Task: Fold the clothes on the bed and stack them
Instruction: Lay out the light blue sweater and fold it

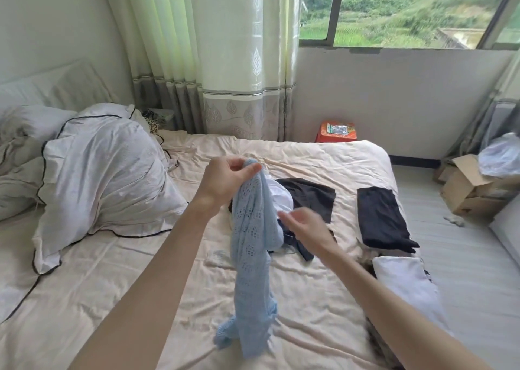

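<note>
My left hand (225, 181) pinches the top of a light blue knitted garment (251, 259) and holds it up over the bed (118, 285); its lower end trails on the sheet. My right hand (305, 229) hovers just right of the blue knit with loosely curled fingers, holding nothing. Behind the knit lies a loose pile with a white piece (280, 198) and a black garment (312, 198). A folded black garment (381, 220) lies flat at the bed's right side. A folded white garment (402, 279) sits nearer me on the right edge.
A bunched white duvet (104, 172) and pillows fill the bed's left side. Past the foot stand an orange stool (336, 131), the curtain (225, 59) and the window wall. Cardboard boxes (467, 189) with a plastic bag sit on the floor at right.
</note>
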The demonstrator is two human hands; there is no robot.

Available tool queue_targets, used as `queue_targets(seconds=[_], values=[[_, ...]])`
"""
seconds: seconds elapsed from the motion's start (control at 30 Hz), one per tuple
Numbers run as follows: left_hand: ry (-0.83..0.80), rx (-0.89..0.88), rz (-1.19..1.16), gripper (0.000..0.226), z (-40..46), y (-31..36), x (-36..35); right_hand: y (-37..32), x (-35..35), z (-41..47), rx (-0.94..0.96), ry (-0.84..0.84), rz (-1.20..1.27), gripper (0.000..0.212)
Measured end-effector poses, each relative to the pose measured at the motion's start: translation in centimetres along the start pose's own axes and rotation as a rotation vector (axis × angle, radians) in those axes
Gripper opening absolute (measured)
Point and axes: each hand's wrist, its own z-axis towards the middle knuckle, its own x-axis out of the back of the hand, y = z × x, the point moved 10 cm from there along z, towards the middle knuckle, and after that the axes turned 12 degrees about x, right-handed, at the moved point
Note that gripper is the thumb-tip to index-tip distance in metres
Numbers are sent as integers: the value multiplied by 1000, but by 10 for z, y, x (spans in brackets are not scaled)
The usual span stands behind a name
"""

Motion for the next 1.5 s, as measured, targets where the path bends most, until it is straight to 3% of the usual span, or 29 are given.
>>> queue_targets(seconds=[0.1, 0.17, 0.3, 0.4, 0.47, 0.57, 0.7, 0.77, 0.83, 0.9, 1.0, 1.07, 1.17, 1.23, 1.3, 1.43, 1.5], values=[[-53, -45, -10, 6, -6, 12, 0, 33, -54, -32, -278, -242, 347, 45], [-119, -82, -19, 1, -12, 19, -2, 27, -72, -33, -318, -297, 628, 33], [-52, -102, -35, 5, -16, 14, 28, 24, -55, -9, -301, -23, 810, 16], [151, 8, 161, 13, -12, -25, 74, 22, -18, 9, -253, 90, 796, 9], [160, 161, 379, 14, -10, -63, 88, 9, 10, 21, -173, 84, 715, 6], [51, 230, 481, 8, -12, -87, 71, -34, 35, 41, 40, -31, 410, 21], [-135, 43, 352, 35, -16, -47, 16, -90, 14, 41, 264, -402, -21, 32], [-331, 20, 243, 49, -23, -33, -15, -101, 11, 40, 327, -434, -112, 39], [-435, 40, 153, 53, -27, -27, -36, -105, 22, 41, 338, -354, -91, 31], [-405, 49, 101, 39, -26, -25, -39, -104, 34, 44, 305, -256, 32, 13], [-318, -9, 109, 13, -23, -14, -35, -92, 50, 40, 257, -174, 182, 10], [-294, -52, 80, 4, -22, -3, -31, -74, 47, 30, 197, -225, 266, 7], [-283, -107, -30, 10, -24, 19, -20, -39, 22, 8, 66, -345, 408, 22], [-284, -104, -101, 4, -26, 28, -12, -20, 2, -5, 16, -409, 432, 9], [-253, -99, -141, 10, -24, 31, 3, -11, -5, -8, -1, -394, 420, 13], [-134, -27, 51, 4, -13, 9, 38, -15, 21, 9, 33, -191, 445, 17], [-174, 82, 240, 6, -11, -18, 39, -31, 33, 18, 78, -182, 424, 25]])
